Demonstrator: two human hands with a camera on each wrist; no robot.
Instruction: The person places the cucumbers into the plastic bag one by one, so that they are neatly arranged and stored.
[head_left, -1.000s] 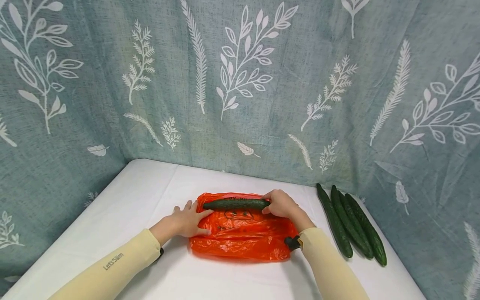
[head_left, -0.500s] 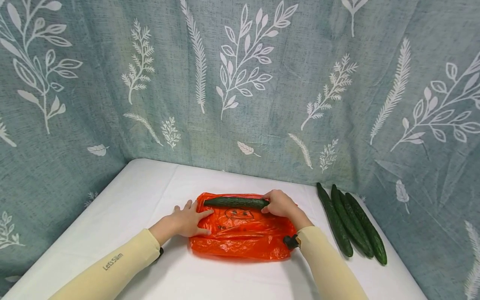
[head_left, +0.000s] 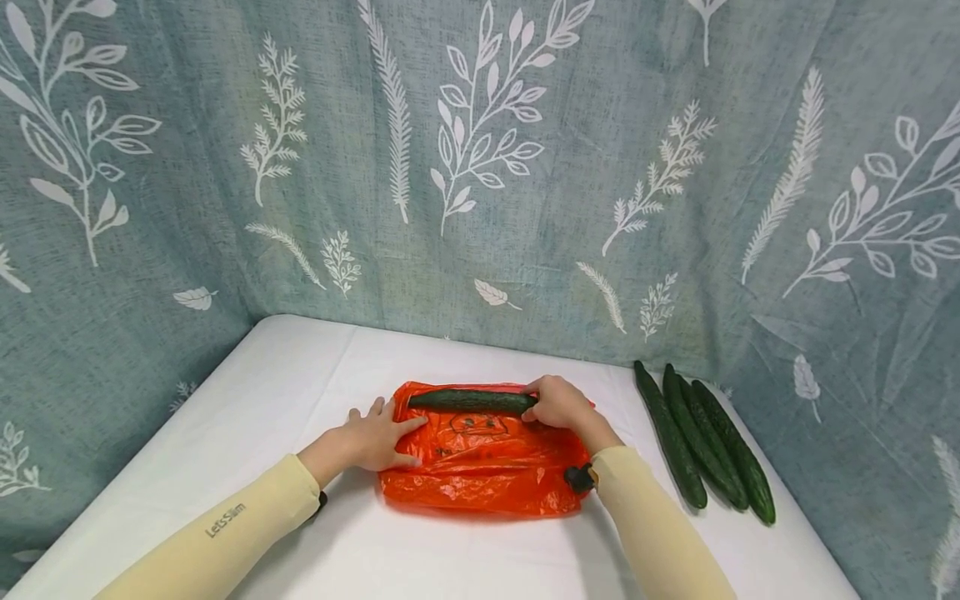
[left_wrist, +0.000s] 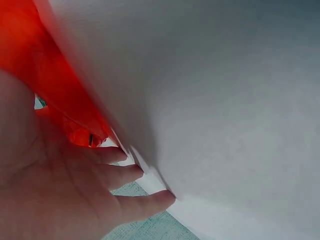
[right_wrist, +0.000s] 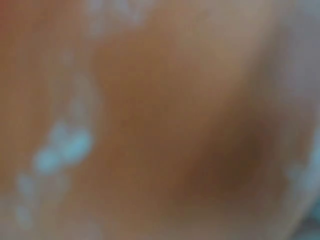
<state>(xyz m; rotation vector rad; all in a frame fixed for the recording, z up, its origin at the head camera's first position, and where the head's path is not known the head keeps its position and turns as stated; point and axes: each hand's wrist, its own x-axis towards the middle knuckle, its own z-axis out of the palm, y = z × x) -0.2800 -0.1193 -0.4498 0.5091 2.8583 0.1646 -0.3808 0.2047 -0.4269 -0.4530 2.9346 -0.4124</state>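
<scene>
The left hand (head_left: 375, 440) is spread on a thin red plastic bag (head_left: 480, 495), likely to steady it. By the bag's far edge, a long green cucumber (head_left: 471, 401) is pinched at its right end by the right hand (head_left: 558, 405). More cucumbers (head_left: 705, 447) are laid near the white surface's (head_left: 318, 362) right edge.

Head camera looks down across the table (head_left: 450, 562) to its far edge; left-wrist close-up shares the red bag (head_left: 480, 475); blurred right-wrist view seems nearest.

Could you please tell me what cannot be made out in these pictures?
Head: held cucumber's right end, behind the right hand.
Head: both sleeves, cut off by the bottom edge.
Left wrist: red bag, cut off at top left.
Right wrist: nearly everything, lost to blur.
</scene>
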